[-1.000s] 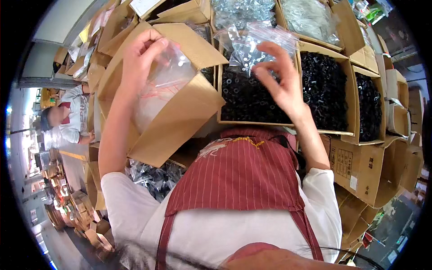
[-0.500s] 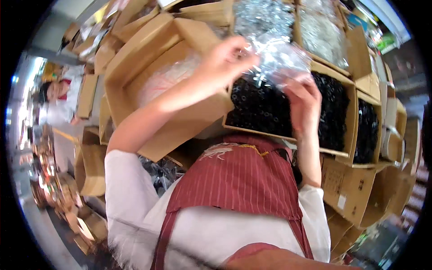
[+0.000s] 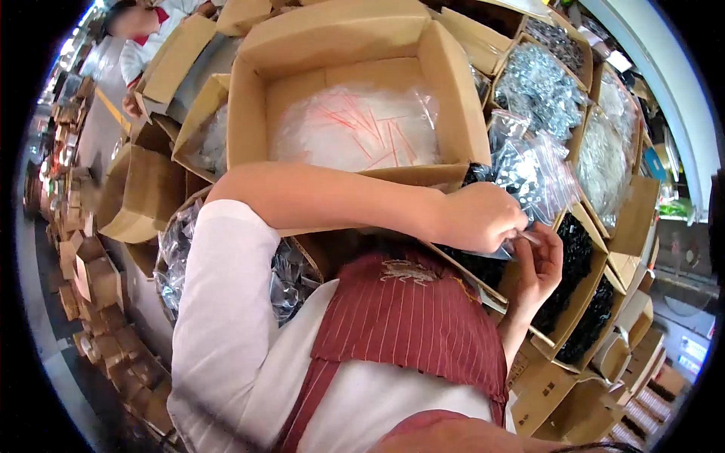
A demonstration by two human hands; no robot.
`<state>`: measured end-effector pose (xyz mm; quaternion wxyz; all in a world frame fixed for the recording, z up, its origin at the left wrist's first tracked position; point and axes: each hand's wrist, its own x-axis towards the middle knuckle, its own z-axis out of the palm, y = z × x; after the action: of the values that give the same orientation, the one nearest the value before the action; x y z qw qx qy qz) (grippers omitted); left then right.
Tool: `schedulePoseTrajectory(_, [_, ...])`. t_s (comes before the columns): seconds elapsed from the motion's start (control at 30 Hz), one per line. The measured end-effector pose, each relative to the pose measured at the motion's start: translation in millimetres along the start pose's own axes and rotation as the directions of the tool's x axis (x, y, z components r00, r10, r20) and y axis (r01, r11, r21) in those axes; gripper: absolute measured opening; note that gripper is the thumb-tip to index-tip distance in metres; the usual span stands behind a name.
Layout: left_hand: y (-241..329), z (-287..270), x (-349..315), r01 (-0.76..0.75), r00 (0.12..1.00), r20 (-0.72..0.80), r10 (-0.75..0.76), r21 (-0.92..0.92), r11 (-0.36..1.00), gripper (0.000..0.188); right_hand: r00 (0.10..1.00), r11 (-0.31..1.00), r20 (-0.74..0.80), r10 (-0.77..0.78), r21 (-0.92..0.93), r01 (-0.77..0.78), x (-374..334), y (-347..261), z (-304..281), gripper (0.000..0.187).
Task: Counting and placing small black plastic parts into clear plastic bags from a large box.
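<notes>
Both hands meet over the boxes, just right of the middle. My left hand [image 3: 479, 215] is closed in a pinch, its forearm crossing in front of the large carton. Close against it, my right hand [image 3: 539, 263] pinches with thumb and bent fingers. Between them they grip the edge of a clear plastic zip bag [image 3: 538, 177], which spreads out beyond the fingers and shines with glare. Small pieces show through the bag, too blurred to name. Underneath lies a box of small black parts [image 3: 575, 264], partly covered by the hands.
A large open carton [image 3: 355, 34] holds clear bags with red edge lines [image 3: 370, 124]. Behind the hands stand boxes of shiny clear packets [image 3: 536, 83] and pale clear bags [image 3: 604, 151]. Dark packets [image 3: 291, 279] lie near my left side. A co-worker [image 3: 143, 38] is at the far left.
My view has turned, so the large carton sits nearer the centre. Both hands have come together at the bag's edge; before, they were apart with the bag between them.
</notes>
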<state>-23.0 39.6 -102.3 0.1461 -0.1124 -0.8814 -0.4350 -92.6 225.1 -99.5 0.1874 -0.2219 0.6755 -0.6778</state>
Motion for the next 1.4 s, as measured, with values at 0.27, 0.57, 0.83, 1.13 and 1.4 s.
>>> schedulePoseTrajectory(0.27, [17.9,-15.6,5.3,0.000,0.994,-0.110,-0.007,-0.070,0.998,0.026,0.848,0.871,0.228,0.479,-0.003,-0.491,-12.7,-6.5,-26.4,0.056])
schedulePoseTrajectory(0.57, [8.2,-7.5,7.9,0.115,0.993,0.033,-0.111,-0.164,0.980,0.022,0.945,0.948,0.101,0.312,0.035,-0.317,-18.0,-11.7,-1.7,0.057])
schedulePoseTrajectory(0.83, [15.0,-4.7,0.6,0.081,0.995,-0.066,-0.079,0.028,0.996,0.034,0.901,0.741,0.340,-0.270,-0.524,0.420,-2.0,-36.8,-9.7,0.038])
schedulePoseTrajectory(1.13, [-3.7,2.9,3.3,-0.188,0.972,-0.026,0.234,0.511,0.839,0.028,0.794,0.594,0.600,-0.100,-0.604,0.531,-1.8,-25.6,-18.1,0.058])
schedulePoseTrajectory(1.4, [-22.1,-11.7,12.9,0.189,0.982,0.037,-0.187,-0.059,0.980,0.022,0.953,0.784,0.304,0.000,-0.591,0.189,26.2,57.2,-20.6,0.026])
